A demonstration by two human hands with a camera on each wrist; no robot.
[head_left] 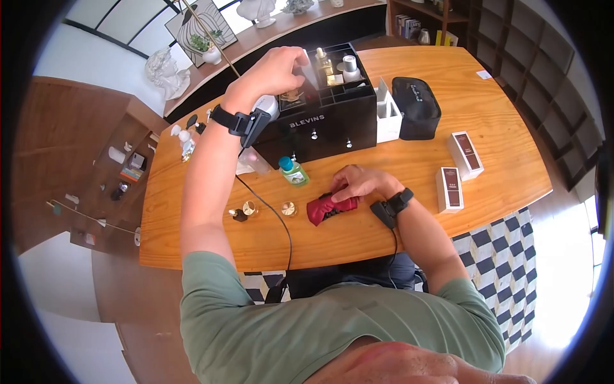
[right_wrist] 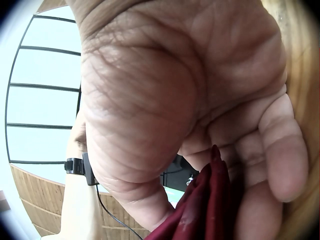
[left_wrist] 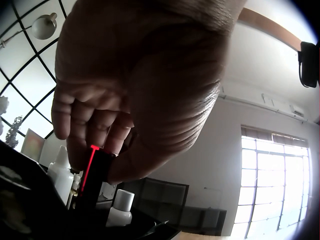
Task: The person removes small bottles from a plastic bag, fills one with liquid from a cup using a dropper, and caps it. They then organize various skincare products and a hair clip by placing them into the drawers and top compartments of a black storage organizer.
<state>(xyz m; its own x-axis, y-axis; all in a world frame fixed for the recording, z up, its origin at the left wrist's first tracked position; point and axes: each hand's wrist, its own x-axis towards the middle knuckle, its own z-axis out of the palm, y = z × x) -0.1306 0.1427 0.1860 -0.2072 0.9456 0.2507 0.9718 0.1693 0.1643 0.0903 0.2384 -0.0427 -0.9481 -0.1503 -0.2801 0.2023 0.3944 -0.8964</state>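
Note:
My left hand reaches over the top of a black cosmetics organizer marked BLEVINS. In the left wrist view its thumb and fingers pinch a slim black upright piece with a bright red line down it; its lower end is hidden among the compartments. Beside it stand a white bottle and a silver-capped bottle. Near the front of the table, my right hand holds a dark red, soft pouch. The pouch's folds run between thumb and fingers in the right wrist view.
Before the organizer stands a green bottle with a blue cap, with small gold-topped bottles closer to me. Right of it are a white holder, a black case and two boxes. A cable crosses the table.

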